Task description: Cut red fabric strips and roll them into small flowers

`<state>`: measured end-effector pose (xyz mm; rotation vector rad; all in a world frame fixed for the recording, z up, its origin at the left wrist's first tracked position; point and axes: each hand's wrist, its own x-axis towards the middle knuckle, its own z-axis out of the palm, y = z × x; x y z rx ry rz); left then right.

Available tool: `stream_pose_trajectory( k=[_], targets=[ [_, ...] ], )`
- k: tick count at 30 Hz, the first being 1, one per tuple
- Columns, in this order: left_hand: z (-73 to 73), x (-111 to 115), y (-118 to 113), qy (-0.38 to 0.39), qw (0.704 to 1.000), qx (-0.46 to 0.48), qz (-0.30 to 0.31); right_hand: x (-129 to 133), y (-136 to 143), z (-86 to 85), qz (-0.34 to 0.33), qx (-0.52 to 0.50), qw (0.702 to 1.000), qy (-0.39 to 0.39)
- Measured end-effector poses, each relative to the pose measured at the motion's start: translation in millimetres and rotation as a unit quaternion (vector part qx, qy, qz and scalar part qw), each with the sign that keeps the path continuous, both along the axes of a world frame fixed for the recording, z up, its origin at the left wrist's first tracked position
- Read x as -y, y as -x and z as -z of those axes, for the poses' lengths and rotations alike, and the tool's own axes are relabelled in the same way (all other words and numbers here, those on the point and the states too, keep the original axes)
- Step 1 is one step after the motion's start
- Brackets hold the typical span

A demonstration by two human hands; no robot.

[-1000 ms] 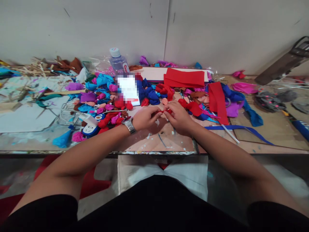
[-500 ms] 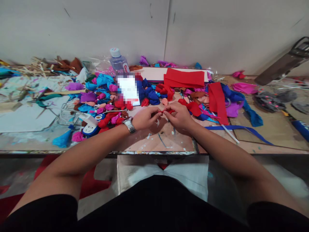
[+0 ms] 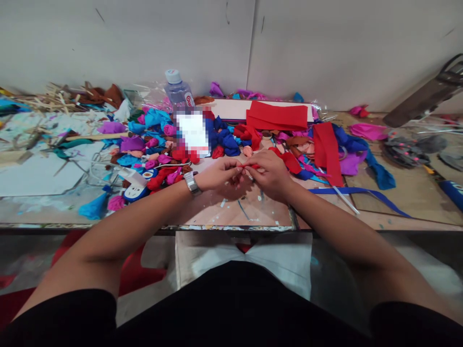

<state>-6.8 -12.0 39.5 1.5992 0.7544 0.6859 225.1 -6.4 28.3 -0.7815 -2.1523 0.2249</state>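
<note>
My left hand (image 3: pixel 219 174), with a silver watch on the wrist, pinches one end of a small strip of red crepe paper (image 3: pixel 255 166). Thumb and fingers of my right hand (image 3: pixel 270 174) close on the same strip, so the fingertips of both hands nearly meet. Most of the strip is hidden by my fingers. Just beyond the hands lie a peach paper rosette (image 3: pixel 248 151) and a roll of tape (image 3: pixel 266 139). Flat red crepe sheets (image 3: pixel 277 115) rest on a white board behind, and a folded red strip (image 3: pixel 327 154) lies right of my right hand.
Crumpled paper rosettes (image 3: pixel 132 143) in several colours crowd the left-centre. A bottle (image 3: pixel 179 91) stands behind a lit, blurred phone (image 3: pixel 191 130). A power strip (image 3: pixel 135 192) sits front left, a blue ribbon (image 3: pixel 372 193) front right, and a dark flask (image 3: pixel 415 99) leans at far right.
The fingers of my left hand have shifted beneath the red strip, and some now show below the pinch. Both hands stay in about the same place.
</note>
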Motion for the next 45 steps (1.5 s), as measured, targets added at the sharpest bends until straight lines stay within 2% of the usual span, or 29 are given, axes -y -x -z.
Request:
stream_pose_trajectory(
  k=[4, 7, 10, 13, 16, 20, 24, 28, 32, 35, 37, 39, 41, 42, 44, 45],
  targets=[
    [1.0, 1, 0, 0.121, 0.989, 0.086, -0.014, -3, -3, -1.1, -0.018, 0.017, 0.999, -0.047],
    [2.0, 0, -1, 0.104, 0.991, 0.077, -0.030, -5, -5, -0.3, -0.029, 0.028, 0.998, -0.056],
    [1.3, -1, -1, -0.011, 0.999, 0.036, -0.033, -6, -5, 1.0, -0.027, 0.015, 0.998, -0.060],
    [-0.4, 2, -1, -0.164, 0.984, -0.022, -0.061, -5, -3, 1.0, -0.017, -0.007, 0.998, -0.058],
    [0.8, 4, 0, -0.306, 0.941, -0.093, -0.109, -1, -2, 0.1, -0.015, -0.010, 0.999, -0.038],
    [7.5, 2, 5, -0.475, 0.851, -0.171, -0.144, 3, 3, 0.5, -0.010, -0.026, 0.999, 0.027],
    [12.1, -2, 8, -0.558, 0.795, -0.189, -0.146, 5, 8, 2.4, -0.013, -0.048, 0.995, 0.083],
    [12.8, -2, 9, -0.586, 0.770, -0.201, -0.151, 4, 10, 2.7, -0.028, -0.045, 0.993, 0.108],
    [13.6, -2, 9, -0.555, 0.792, -0.200, -0.160, 2, 6, 1.6, -0.020, -0.036, 0.998, 0.055],
    [11.2, -1, 7, -0.505, 0.825, -0.200, -0.154, 1, 4, 1.0, -0.020, -0.027, 0.999, 0.023],
    [7.8, 1, 5, -0.457, 0.857, -0.184, -0.147, 1, 4, 0.7, -0.019, -0.017, 1.000, 0.014],
    [4.8, 3, 2, -0.377, 0.906, -0.144, -0.126, 1, 4, 0.0, -0.016, -0.003, 1.000, 0.013],
    [4.0, 3, 0, -0.246, 0.964, -0.070, -0.075, 2, 5, -1.3, -0.016, 0.007, 1.000, 0.013],
    [4.6, 2, -1, -0.170, 0.984, -0.034, -0.048, 2, 5, -2.2, -0.019, 0.010, 1.000, 0.011],
    [6.8, 0, -2, -0.043, 0.999, 0.018, -0.012, 2, 5, -3.9, -0.025, 0.018, 1.000, 0.004],
    [7.9, -1, -2, -0.004, 1.000, 0.030, -0.006, 2, 4, -4.7, -0.028, 0.022, 0.999, 0.001]
  ],
)
